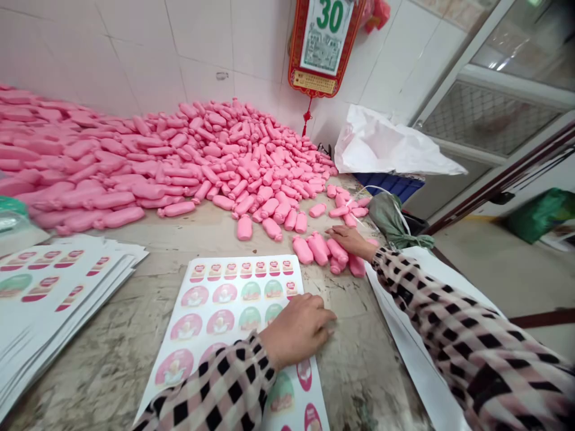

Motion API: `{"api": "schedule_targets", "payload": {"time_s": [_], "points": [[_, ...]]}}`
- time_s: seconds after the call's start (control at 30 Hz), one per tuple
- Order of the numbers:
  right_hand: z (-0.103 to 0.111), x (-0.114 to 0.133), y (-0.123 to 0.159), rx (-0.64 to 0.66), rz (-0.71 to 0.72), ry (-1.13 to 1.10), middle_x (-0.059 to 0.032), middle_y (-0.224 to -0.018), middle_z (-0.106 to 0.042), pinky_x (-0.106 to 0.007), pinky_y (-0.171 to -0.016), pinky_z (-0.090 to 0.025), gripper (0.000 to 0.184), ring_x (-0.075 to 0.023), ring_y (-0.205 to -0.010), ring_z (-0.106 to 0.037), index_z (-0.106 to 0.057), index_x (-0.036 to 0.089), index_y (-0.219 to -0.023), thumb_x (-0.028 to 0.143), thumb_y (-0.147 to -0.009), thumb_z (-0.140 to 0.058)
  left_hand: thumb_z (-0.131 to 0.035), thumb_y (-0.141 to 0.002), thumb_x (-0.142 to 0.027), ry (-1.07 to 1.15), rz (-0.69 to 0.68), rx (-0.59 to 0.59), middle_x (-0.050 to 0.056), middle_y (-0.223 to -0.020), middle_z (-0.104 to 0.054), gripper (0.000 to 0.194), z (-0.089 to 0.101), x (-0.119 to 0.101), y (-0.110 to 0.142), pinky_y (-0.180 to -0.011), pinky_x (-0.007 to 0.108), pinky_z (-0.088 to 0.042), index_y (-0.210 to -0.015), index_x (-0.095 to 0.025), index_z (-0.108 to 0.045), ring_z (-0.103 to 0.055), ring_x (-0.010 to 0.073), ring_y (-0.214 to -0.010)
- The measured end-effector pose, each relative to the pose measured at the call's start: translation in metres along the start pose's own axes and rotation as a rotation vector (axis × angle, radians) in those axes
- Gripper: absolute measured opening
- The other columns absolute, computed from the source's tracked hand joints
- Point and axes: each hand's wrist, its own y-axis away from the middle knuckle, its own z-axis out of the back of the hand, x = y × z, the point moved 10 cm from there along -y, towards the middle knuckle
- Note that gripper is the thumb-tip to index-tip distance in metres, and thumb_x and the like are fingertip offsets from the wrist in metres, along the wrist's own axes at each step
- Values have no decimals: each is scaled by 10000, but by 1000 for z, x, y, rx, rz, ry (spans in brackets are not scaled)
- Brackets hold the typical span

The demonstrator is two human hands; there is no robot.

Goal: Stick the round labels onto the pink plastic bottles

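My left hand (299, 329) lies over the right edge of a white sheet of stickers (177, 326), its fingers loosely bent and reaching past the edge, with nothing visible in them. Round and oval pink and green labels cover the sheet, with small red-and-pink ones along its top. Farther off, my right hand (353, 240) rests over a small cluster of pink plastic bottles (318, 248). Its fingers stretch leftward across them; the undersides of the fingers are hidden. Both sleeves are checked.
A large heap of pink bottles (215, 149) runs along the tiled wall. Stacked sticker sheets (67, 299) lie at left. To the right are a green-grey bag (390, 221), white paper (417, 335) and a blue crate (390, 184) under a white sack (390, 143). A calendar (326, 48) hangs above.
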Motion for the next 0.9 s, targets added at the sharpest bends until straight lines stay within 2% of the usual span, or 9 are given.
{"api": "schedule_targets", "payload": {"time_s": [0.17, 0.3, 0.4, 0.5, 0.6, 0.7, 0.77, 0.83, 0.9], "points": [[-15, 13, 35, 64, 68, 9, -24, -1082, -660, -367, -1064, -226, 231, -188, -1091, -518, -680, 241, -943, 257, -857, -466, -509, -838, -281, 103, 41, -42, 50, -897, -600, 272, 5, 4, 0, -805, 300, -396, -1079, -212, -614, -527, 183, -888], [-31, 26, 78, 47, 155, 9, -46, -1215, -588, -399, -1083, -202, 309, -208, -1204, -427, -641, 250, -1096, 309, -886, -422, -496, -844, -279, 202, 39, -94, 59, -892, -620, 265, 11, 4, 0, -819, 287, -398, -1051, -181, -630, -543, 177, -895], [-39, 32, 110, 12, 130, -73, -71, -1331, -482, -393, -1089, -225, 378, -206, -1265, -363, -583, 226, -1192, 358, -902, -380, -505, -836, -272, 236, 26, -117, 53, -862, -636, 264, 14, 3, 0, -805, 280, -401, -1039, -171, -641, -558, 168, -851], [-40, 44, 137, -8, 81, -222, -45, -1417, -371, -374, -1107, -221, 414, -185, -1311, -302, -532, 237, -1238, 410, -907, -353, -546, -799, -253, 229, 27, -119, 32, -777, -637, 236, 14, 1, 1, -755, 261, -412, -989, -188, -671, -569, 156, -774], [-35, 49, 154, -40, -9, -309, -62, -1349, -452, -381, -1077, -290, 425, -190, -1242, -406, -528, 229, -1215, 442, -910, -323, -564, -782, -288, 231, 19, -118, 19, -729, -647, 219, 13, -1, 2, -703, 236, -422, -940, -207, -694, -577, 144, -715], [-25, 47, 148, -122, -67, -233, -78, -1138, -600, -417, -988, -378, 407, -226, -1095, -520, -572, 225, -1114, 474, -900, -331, -515, -816, -313, 258, 46, -110, 11, -728, -668, 259, 9, 2, 3, -649, 205, -424, -981, -200, -678, -591, 122, -663], [-17, 54, 126, -170, -21, -154, -71, -1038, -631, -426, -931, -408, 392, -232, -1011, -551, -582, 227, -1078, 469, -905, -327, -504, -822, -325, 255, 49, -104, 8, -736, -675, 271, 6, 2, 4, -613, 185, -416, -993, -196, -670, -598, 112, -657], [-13, 76, 90, -179, 110, -73, -73, -1026, -625, -417, -893, -422, 386, -229, -973, -556, -587, 220, -1068, 439, -918, -307, -514, -814, -338, 217, 35, -91, 4, -751, -683, 261, 5, 0, 4, -626, 184, -414, -961, -197, -678, -604, 112, -672], [-20, 113, 50, -133, 309, 48, -93, -1070, -603, -411, -893, -411, 391, -235, -1001, -537, -609, 203, -1045, 389, -931, -285, -525, -807, -366, 178, 28, -55, 2, -756, -688, 268, 3, -1, 4, -645, 195, -415, -943, -200, -685, -611, 120, -690]]}}
